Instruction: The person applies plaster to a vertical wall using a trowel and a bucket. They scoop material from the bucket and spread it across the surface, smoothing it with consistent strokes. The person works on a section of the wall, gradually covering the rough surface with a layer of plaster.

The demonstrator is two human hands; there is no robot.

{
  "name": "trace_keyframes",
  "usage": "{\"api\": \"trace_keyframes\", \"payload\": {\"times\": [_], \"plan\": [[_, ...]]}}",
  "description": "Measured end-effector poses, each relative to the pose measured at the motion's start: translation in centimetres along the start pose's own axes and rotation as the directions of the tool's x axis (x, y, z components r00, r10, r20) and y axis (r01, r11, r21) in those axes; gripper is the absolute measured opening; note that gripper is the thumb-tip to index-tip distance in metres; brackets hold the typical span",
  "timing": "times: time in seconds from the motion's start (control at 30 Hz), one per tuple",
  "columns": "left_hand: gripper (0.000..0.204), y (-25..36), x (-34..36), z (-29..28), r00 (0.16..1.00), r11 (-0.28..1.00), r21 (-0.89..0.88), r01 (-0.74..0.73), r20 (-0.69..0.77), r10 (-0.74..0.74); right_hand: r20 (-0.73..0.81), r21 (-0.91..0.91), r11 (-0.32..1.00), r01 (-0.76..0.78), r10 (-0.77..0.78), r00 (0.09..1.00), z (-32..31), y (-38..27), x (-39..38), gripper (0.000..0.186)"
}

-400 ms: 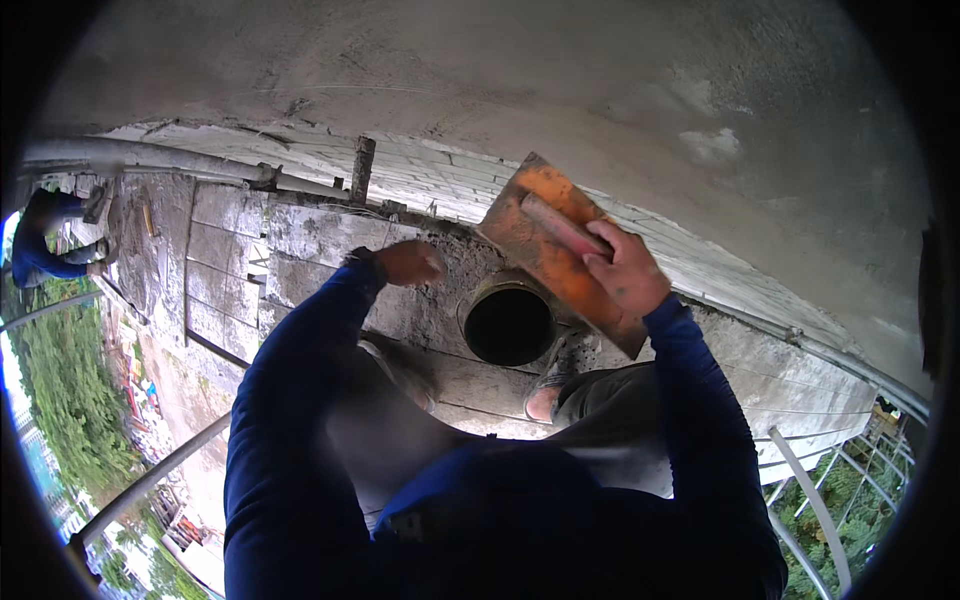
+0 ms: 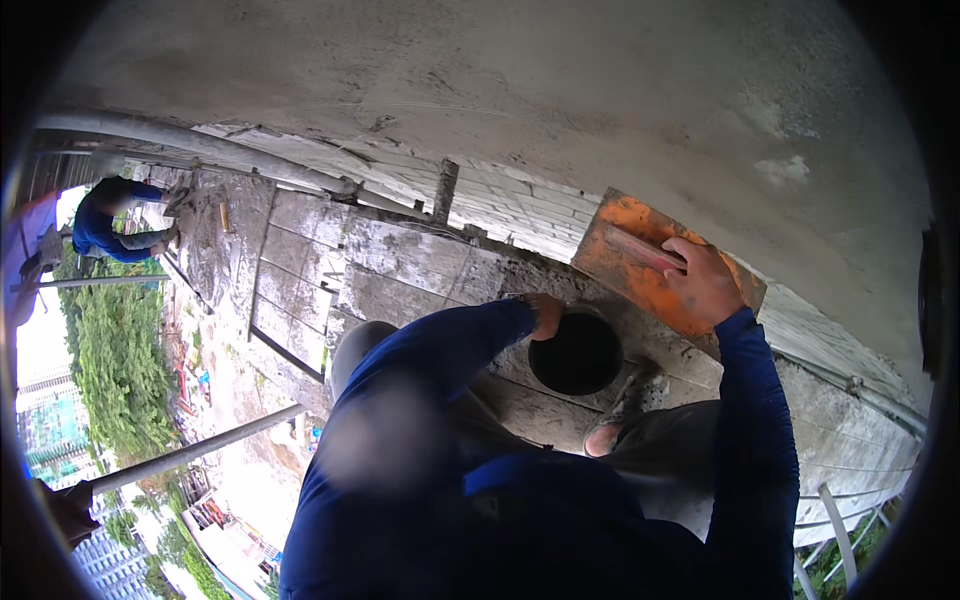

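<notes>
My right hand (image 2: 706,286) is wrapped round the red-worn handle of an orange plastering float (image 2: 632,262). The float is broad and rectangular, smeared with grey mortar, and tilted in front of the wall's lower edge. Below and left of it stands a round, dark bucket (image 2: 575,355), its inside too dark to make out. My left hand (image 2: 546,316) is closed on the bucket's upper left rim, its fingertips partly hidden.
A grey plastered wall (image 2: 480,70) rises ahead. I am on a mortar-stained plank platform (image 2: 400,262) with metal pipes (image 2: 205,448) along its outer side and a short upright post (image 2: 445,190). At far left another person (image 2: 110,220) bends over the planks; trees and buildings lie far below.
My left hand has come down to the bucket's rim. My view has swung left, so the bucket, float and right hand sit further right. The float stays in my right hand.
</notes>
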State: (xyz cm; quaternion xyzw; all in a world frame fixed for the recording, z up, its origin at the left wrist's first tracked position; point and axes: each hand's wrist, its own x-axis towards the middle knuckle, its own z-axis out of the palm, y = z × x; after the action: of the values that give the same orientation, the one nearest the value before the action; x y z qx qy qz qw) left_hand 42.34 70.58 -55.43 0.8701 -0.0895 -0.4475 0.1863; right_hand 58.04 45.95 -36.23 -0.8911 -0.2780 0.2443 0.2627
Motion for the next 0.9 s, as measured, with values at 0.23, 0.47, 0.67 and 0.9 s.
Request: {"api": "trace_keyframes", "payload": {"times": [0.23,0.47,0.67,0.9], "plan": [[0.038,-11.0,-7.7,-6.8,0.993,0.985,0.145,0.089,0.063,-0.099,0.085,-0.033,0.999,0.017,-0.014,0.996,3.7,0.2,3.9,0.036],[0.029,-37.0,-21.7,3.3,0.894,0.925,0.063,0.375,-0.29,-0.342,0.294,-0.048,0.995,0.088,-0.07,0.953,12.6,-5.3,8.3,0.033],[0.031,-46.5,-31.2,13.8,0.852,0.844,0.162,0.512,-0.222,-0.474,0.386,0.041,0.986,0.162,-0.166,0.907,21.8,-7.9,9.7,0.037],[0.033,-44.7,-35.7,20.4,0.473,0.134,-0.971,0.196,-0.026,-0.881,0.284,0.241,0.965,0.1,-0.169,0.944,37.2,-12.0,11.9,0.042]]}}
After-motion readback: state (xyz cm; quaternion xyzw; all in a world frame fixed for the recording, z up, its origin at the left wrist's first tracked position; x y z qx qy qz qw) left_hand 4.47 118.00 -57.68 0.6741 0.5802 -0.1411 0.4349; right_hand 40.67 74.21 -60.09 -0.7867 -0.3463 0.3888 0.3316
